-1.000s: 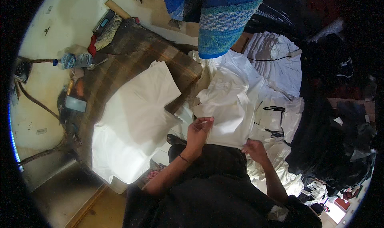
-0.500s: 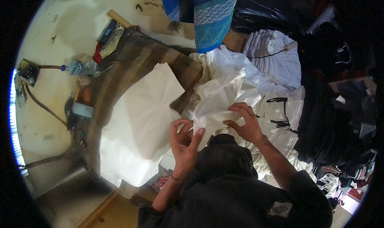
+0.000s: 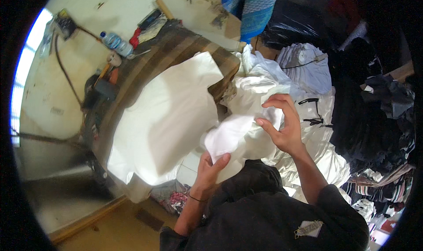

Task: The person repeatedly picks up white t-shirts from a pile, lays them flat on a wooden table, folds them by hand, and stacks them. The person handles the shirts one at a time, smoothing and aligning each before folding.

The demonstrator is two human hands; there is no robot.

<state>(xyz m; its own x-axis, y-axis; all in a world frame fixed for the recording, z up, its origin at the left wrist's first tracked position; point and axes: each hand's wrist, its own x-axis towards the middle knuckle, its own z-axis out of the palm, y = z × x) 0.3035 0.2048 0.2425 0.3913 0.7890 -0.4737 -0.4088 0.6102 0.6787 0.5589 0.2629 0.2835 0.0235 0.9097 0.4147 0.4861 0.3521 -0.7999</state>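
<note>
My left hand (image 3: 210, 174) pinches the lower edge of a white garment (image 3: 230, 134), its thumb lying on top of the cloth. My right hand (image 3: 286, 125) is at the garment's right end, with thumb and forefinger apart and curved; the thumb tip is close to the cloth's edge. The garment hangs in front of my body, and its exact kind cannot be made out. Left of my hands, a white T-shirt (image 3: 169, 114) lies spread over a board with a brown checked cover (image 3: 194, 41).
Crumpled white garments (image 3: 260, 72) and a white stack with black cords (image 3: 317, 138) lie to the right. Beyond are piled black clothes (image 3: 357, 118). A water bottle (image 3: 116, 44) stands far left, near a small cup (image 3: 113, 59). A blue towel (image 3: 257, 13) hangs at the back.
My left hand has moved down and the right hand slightly up and right, spreading the white garment between them. The whole view has shifted and turned a little.
</note>
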